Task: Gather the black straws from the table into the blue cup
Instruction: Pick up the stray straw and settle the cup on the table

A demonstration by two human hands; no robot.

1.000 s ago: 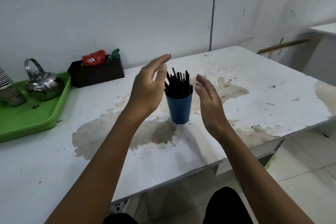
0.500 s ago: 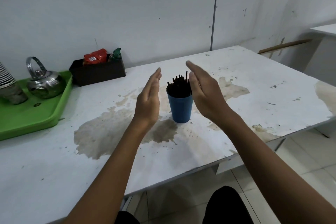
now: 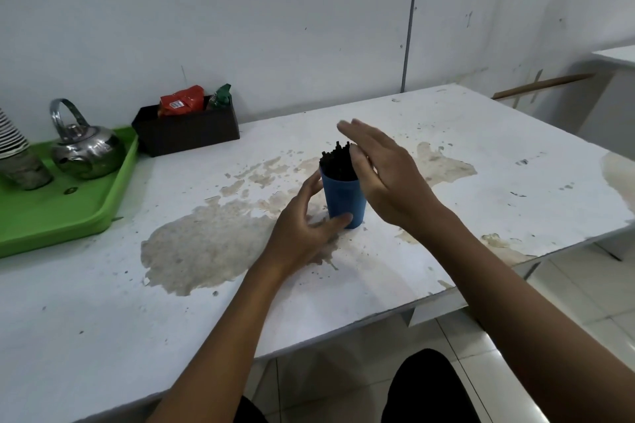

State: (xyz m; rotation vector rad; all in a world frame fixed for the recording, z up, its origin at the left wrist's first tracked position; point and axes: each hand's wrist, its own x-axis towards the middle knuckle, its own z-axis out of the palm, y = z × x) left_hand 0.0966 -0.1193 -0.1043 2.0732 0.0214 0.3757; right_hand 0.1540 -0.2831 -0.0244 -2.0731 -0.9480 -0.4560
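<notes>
A blue cup [image 3: 343,197] stands upright near the middle of the stained white table [image 3: 498,165]. A bunch of black straws [image 3: 337,161] sticks up out of it. My left hand [image 3: 305,223] wraps the cup's lower left side, thumb across its front near the base, fingers behind it. My right hand [image 3: 385,172] is flat with fingers apart, pressed against the right side of the straws and the cup's rim. No loose straws show on the table.
A green tray [image 3: 86,213] at the left carries a steel kettle [image 3: 84,148] and stacked cups [image 3: 13,154]. A dark box [image 3: 187,129] with packets stands by the wall. The table's front edge runs near my arms.
My left hand dropped from beside the straws down to the cup's base and closed around it. My right hand moved in against the straws' right side.
</notes>
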